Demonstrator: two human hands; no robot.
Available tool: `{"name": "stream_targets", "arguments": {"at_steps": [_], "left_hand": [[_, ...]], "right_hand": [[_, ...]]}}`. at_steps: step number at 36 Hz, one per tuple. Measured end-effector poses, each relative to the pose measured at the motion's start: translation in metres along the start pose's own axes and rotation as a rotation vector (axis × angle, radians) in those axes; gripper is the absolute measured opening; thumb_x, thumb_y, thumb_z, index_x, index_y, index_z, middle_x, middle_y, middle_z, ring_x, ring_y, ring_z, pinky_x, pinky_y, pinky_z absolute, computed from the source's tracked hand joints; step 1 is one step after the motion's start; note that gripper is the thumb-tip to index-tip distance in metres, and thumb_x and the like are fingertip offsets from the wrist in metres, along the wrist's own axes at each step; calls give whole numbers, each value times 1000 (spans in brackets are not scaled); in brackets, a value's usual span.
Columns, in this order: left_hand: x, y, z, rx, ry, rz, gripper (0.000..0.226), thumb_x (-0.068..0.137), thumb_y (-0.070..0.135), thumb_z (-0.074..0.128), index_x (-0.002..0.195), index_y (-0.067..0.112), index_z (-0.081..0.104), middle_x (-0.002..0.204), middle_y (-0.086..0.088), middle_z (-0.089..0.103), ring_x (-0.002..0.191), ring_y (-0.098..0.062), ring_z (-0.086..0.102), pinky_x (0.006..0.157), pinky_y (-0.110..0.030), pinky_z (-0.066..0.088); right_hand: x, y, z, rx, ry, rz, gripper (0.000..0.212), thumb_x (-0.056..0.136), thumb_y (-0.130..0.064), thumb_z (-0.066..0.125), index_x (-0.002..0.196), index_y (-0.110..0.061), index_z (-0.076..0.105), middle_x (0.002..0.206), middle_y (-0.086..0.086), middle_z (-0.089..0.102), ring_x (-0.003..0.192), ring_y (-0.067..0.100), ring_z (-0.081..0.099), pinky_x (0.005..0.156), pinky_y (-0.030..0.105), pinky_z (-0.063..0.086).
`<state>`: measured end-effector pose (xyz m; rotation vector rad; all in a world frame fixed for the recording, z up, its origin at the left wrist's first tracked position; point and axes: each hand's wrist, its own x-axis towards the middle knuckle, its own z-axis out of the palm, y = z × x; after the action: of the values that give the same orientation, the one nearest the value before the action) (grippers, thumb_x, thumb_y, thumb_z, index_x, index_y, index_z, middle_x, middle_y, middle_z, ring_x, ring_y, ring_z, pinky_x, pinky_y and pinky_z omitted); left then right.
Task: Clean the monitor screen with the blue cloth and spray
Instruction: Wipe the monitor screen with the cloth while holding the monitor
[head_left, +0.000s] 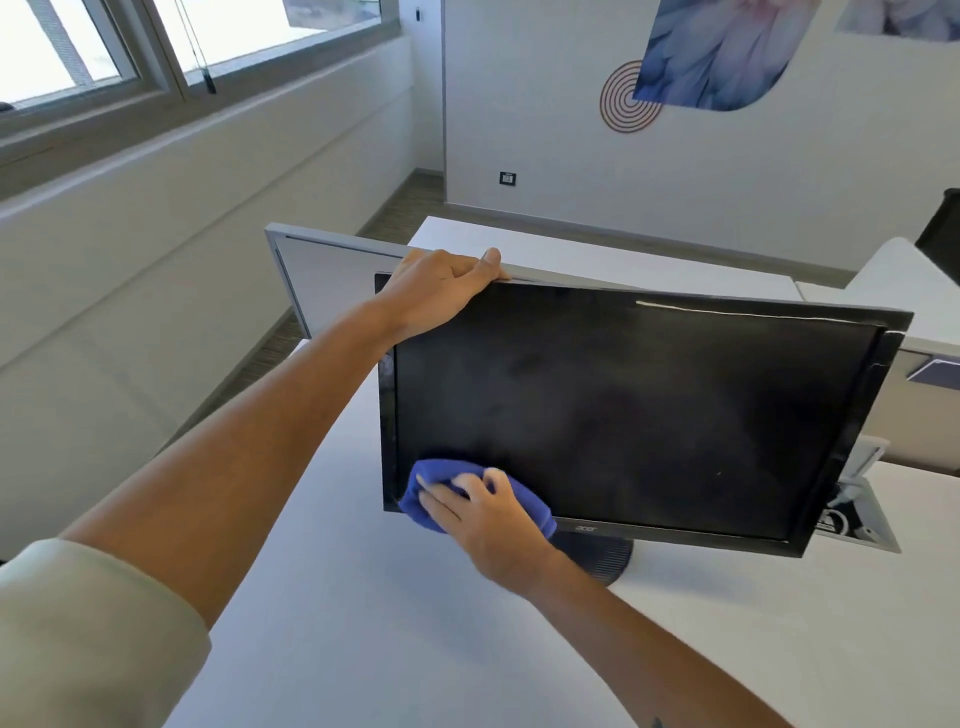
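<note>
A black monitor (639, 410) stands on a white desk (363, 623), its dark screen facing me with faint smears. My left hand (436, 291) grips the monitor's top left corner, fingers curled over the upper edge. My right hand (483, 514) presses a bunched blue cloth (431, 478) flat against the screen's lower left corner. No spray bottle is in view.
A grey desk divider (322, 270) stands behind the monitor. The monitor's round base (602, 558) rests on the desk behind my right wrist. A cable hatch (857, 519) lies at the right of the monitor. Another white desk (597, 254) and a wall lie beyond.
</note>
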<state>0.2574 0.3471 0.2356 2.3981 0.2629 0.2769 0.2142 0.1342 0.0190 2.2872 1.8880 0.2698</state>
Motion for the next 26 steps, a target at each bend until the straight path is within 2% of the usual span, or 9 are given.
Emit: {"name": "stream_targets", "arguments": {"at_steps": [4,8,11,14,17,20,21,23,26], "left_hand": [[-1,2,0,6,-5,-2,57,102,77,30,124,50,76,145,11,67,148,-17,46,125,-43,34],[-1,2,1,24,-8,-14,59,102,77,30,127,48,75,149,9,64,150,-18,43,126,-45,33],[-1,3,0,39,-9,-11,63,101,78,29,128,45,76,144,9,67,148,-20,45,123,-46,36],[-1,1,0,45,-8,-7,65,101,78,30,124,41,78,141,8,69,144,-17,47,122,-43,37],[0,0,1,56,-6,-15,81,93,85,27,104,22,77,112,2,72,119,-14,53,108,-36,39],[2,-1,3,52,32,-9,72,98,79,33,110,27,80,110,-7,76,118,-15,56,110,-37,41],[3,-3,3,50,43,-6,68,100,76,35,111,27,80,102,-5,76,109,-13,58,108,-38,44],[4,-7,4,37,67,1,57,103,69,42,110,28,81,72,11,68,85,-5,54,96,-35,48],[3,-10,3,48,73,29,50,103,63,47,108,26,81,53,23,52,76,-4,50,83,-27,44]], "right_hand": [[-18,4,-2,121,16,46,57,88,-12,64,143,-17,49,141,-8,56,102,25,55,79,40,49],[-52,15,-2,220,55,129,61,73,-1,74,128,-22,62,124,-16,60,87,20,55,65,36,50],[-84,23,0,354,95,336,66,67,6,67,122,-31,64,108,-18,50,79,16,45,60,33,48],[-114,32,3,452,11,600,70,72,10,52,123,-37,63,96,-13,36,77,16,40,60,33,47],[-129,36,7,570,-92,734,76,77,7,51,135,-41,57,100,-9,37,85,20,48,55,29,43],[-123,31,6,677,-86,811,86,65,9,46,137,-35,60,100,-9,39,86,20,51,54,31,49],[-119,29,6,692,-72,832,86,64,9,44,137,-35,60,100,-9,40,87,20,52,60,33,52],[-112,24,7,711,-40,864,86,66,10,44,136,-38,58,100,-10,41,88,19,52,67,34,55],[-103,17,9,712,-47,850,87,66,10,49,136,-42,53,102,-11,42,92,20,53,71,36,56]]}}
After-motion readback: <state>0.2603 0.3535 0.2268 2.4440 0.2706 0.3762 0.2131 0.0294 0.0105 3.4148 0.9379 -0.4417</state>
